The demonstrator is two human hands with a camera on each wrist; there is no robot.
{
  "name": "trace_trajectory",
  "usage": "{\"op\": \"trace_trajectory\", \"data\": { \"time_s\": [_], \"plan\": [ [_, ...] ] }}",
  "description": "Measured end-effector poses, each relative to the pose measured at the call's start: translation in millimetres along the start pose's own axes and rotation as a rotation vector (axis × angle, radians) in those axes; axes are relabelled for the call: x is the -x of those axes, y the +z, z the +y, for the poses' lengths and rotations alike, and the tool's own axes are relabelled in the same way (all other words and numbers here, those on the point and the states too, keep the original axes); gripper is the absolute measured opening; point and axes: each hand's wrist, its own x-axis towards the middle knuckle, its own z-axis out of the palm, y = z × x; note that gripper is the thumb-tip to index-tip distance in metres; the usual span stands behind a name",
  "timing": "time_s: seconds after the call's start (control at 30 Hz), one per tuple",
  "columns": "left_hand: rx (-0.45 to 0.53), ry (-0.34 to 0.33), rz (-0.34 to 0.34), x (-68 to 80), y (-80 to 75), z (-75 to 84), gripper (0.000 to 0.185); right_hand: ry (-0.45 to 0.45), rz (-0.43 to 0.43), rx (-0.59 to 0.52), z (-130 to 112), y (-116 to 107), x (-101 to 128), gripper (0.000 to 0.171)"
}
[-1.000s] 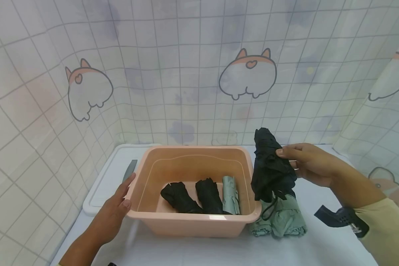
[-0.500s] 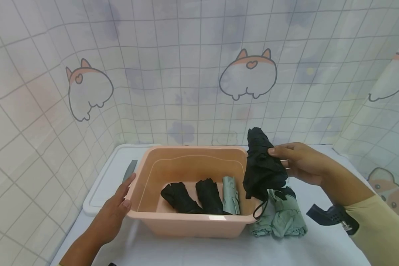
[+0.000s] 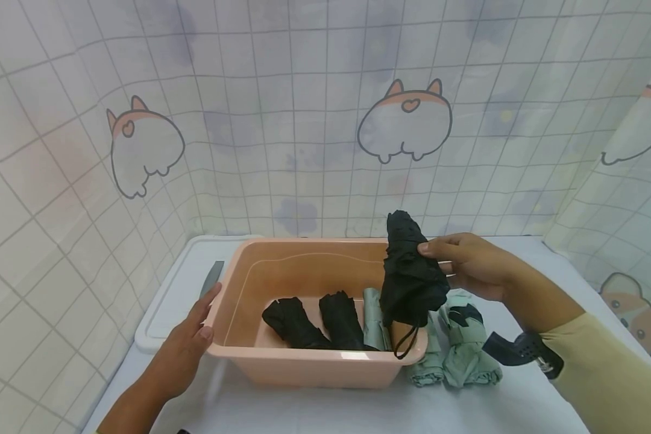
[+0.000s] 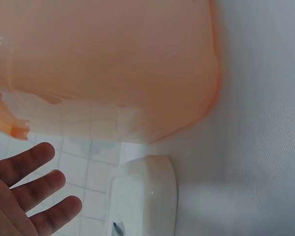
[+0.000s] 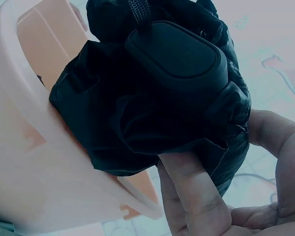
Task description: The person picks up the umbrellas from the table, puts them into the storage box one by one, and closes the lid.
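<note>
Right hand (image 3: 469, 265) gripping black folded umbrella (image 3: 409, 280) upright over the tub's (image 3: 314, 361) right rim (strap dangling). Left hand (image 3: 187, 343), fingers straight, pressed against tub's left wall, probably steadying it on the worktop (image 3: 521, 404).

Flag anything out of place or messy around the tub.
Nothing is spilled or damaged. Three folded umbrellas lie side by side in the tub. Green umbrellas lie outside on the table, and the right hand holds a black umbrella over the rim.
</note>
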Motion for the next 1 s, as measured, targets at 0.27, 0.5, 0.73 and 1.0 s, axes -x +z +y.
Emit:
{"op": "trace_trajectory", "data": {
  "time_s": [0.27,0.5,0.73,1.0],
  "plan": [
    [0.019,0.028,0.014,0.4,0.1,-2.8,0.057,0.015,0.004,-0.012,-1.4,8.3,-8.0,0.076],
    [0.02,0.026,0.017,0.6,1.3,-5.1,0.057,0.021,0.001,-0.009,-0.9,15.8,-13.8,0.076],
    [0.028,0.033,0.021,0.6,1.5,-5.7,0.057,0.046,0.02,-0.016,1.2,19.5,-19.3,0.08],
    [0.03,0.032,0.018,0.6,0.6,-6.9,0.057,0.047,0.087,-0.016,3.9,23.5,-21.8,0.051]
  ]
}}
